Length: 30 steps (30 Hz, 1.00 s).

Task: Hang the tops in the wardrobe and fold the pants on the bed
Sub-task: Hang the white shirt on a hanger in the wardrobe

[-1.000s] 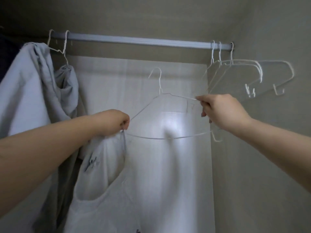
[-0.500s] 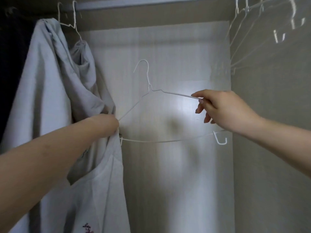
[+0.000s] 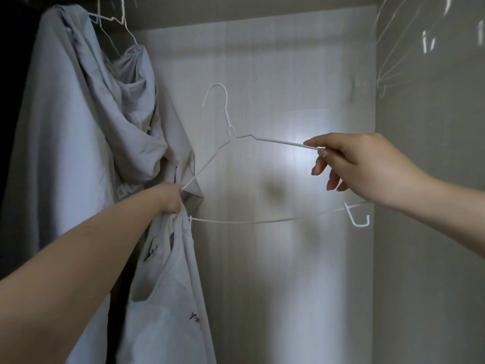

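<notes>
A thin white wire hanger (image 3: 231, 137) is held up inside the wardrobe, its hook free of the rail. My right hand (image 3: 359, 164) pinches the hanger's right shoulder wire between thumb and forefinger. My left hand (image 3: 170, 198) grips the hanger's left end together with the bunched shoulder of a white top (image 3: 168, 298), which hangs down below that hand. The top shows a small print low on its front.
A pale grey hooded garment (image 3: 78, 132) hangs on wire hangers at the left, with dark clothing (image 3: 13, 101) behind it. Several bare white hangers (image 3: 399, 56) hang blurred at the top right. The wardrobe's back panel (image 3: 275, 258) and right side wall (image 3: 430, 232) close the space.
The view has dropped, so the rail has left the top of the frame. Both hands and the hanger have shifted left, toward the hooded garment, with the top bunched more tightly at the hanger's left end.
</notes>
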Motion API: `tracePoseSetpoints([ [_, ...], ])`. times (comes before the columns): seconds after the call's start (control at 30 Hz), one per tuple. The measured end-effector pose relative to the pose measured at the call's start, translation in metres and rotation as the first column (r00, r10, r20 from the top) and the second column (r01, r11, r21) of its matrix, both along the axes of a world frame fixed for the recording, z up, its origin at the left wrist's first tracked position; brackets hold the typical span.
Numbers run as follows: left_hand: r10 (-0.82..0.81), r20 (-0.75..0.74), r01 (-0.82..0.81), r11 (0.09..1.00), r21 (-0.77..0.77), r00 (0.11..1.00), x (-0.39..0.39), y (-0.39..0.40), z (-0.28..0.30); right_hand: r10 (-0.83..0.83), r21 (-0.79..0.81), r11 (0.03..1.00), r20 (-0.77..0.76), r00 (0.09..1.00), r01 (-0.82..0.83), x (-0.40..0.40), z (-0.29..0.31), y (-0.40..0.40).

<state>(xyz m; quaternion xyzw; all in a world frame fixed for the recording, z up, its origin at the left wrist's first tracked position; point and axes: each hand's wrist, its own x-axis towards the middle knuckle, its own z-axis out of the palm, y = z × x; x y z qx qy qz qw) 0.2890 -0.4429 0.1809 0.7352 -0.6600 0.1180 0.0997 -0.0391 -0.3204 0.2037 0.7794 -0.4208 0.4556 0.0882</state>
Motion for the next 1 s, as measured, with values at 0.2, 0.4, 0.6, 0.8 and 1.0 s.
tracePoseSetpoints([
  [0.2,-0.152,-0.266,0.112,0.981,-0.161,0.952,-0.009,-0.007,-0.002,0.027,0.019,0.999,0.015,1.0,-0.027,0.002,-0.001,0.003],
  [0.4,-0.341,-0.255,0.238,0.901,-0.362,0.905,-0.027,-0.006,0.004,0.048,0.11,0.992,0.13,0.99,-0.062,-0.004,0.0,0.0],
  [0.6,-0.53,-0.265,0.373,0.802,-0.467,0.806,-0.062,0.009,0.014,0.039,0.133,0.989,0.128,0.991,-0.056,0.003,-0.005,-0.001],
  [0.8,-0.683,-0.67,0.282,0.731,-0.622,0.292,-0.089,0.017,0.02,0.078,0.109,0.99,0.089,0.993,-0.087,0.018,-0.021,-0.003],
  [1.0,-0.769,-0.57,0.13,0.622,-0.772,0.29,-0.102,0.009,0.028,-0.069,-0.041,0.997,-0.182,0.981,0.063,0.017,-0.031,-0.011],
])
